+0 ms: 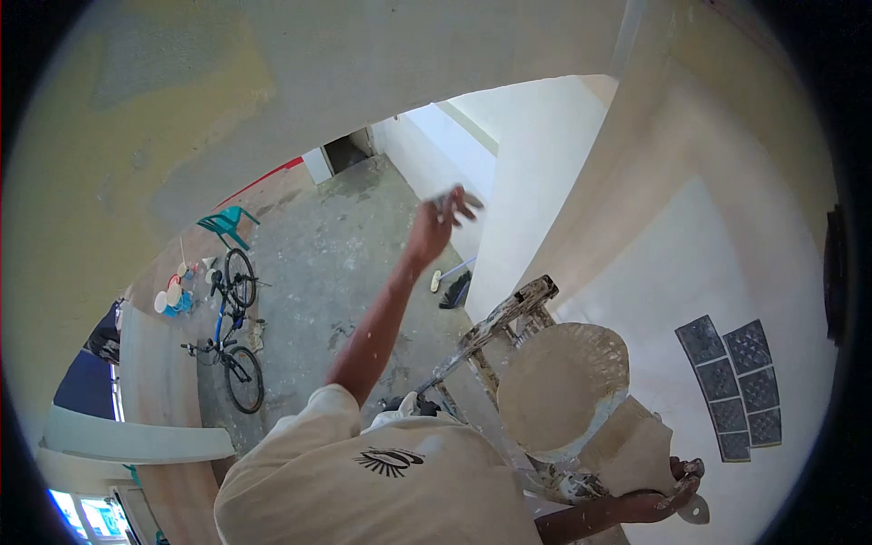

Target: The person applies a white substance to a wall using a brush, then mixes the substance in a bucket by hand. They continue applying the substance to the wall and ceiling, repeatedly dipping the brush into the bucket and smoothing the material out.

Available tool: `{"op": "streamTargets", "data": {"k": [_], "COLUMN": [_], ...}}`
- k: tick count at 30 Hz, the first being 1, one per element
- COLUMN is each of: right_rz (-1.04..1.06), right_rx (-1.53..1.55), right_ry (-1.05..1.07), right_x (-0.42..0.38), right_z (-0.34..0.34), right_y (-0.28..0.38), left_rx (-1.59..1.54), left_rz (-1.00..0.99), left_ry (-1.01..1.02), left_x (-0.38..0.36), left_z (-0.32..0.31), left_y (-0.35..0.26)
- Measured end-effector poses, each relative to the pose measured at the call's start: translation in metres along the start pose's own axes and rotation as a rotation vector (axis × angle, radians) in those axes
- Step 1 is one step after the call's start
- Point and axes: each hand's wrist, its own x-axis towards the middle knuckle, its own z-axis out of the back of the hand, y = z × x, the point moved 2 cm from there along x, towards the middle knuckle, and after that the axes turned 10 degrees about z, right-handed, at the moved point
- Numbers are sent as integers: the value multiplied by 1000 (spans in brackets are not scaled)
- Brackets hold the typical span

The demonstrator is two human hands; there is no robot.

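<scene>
My left hand (442,221) is raised in front of me, above the floor. Its fingers look spread, though motion blurs them, and a greyish patch shows on it. My right hand (681,483) is low at the right, fingers curled round what looks like a putty knife (695,510), its rounded blade sticking out below. Beside that hand is a flat tan piece (631,445) with an angular edge. A round tub of beige filler paste (559,391), smeared at its rim, stands against a paint-splattered ladder (509,318).
A bicycle (227,331) stands on the concrete floor (318,236) far below, near several buckets (173,295) and a green plastic chair (227,222). A broom (452,272) lies by the wall. Dark square tiles (731,391) are on the right wall. A beam (363,54) crosses overhead.
</scene>
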Motion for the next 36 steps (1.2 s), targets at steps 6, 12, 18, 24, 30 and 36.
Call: {"op": "streamTargets", "data": {"k": [6, 12, 18, 24, 30, 36], "right_rz": [305, 458, 241, 474, 456, 179], "right_rx": [-210, -264, -43, 112, -181, -397], "right_ry": [222, 280, 68, 636, 1067, 1259], "right_x": [14, 5, 14, -18, -41, -55], "right_z": [55, 30, 53, -56, -85, -79], "right_y": [-36, -22, -56, -10, -16, -24], "left_rx": [-244, -470, -571, -531, -328, 52], "left_rz": [214, 399, 509, 615, 382, 311], "left_ry": [366, 350, 218, 196, -34, 254], "left_x": [-87, -134, -166, -158, -166, -182], "left_z": [-48, -57, -59, -63, -68, -48], "left_y": [20, 51, 128, 68, 118, 105]}}
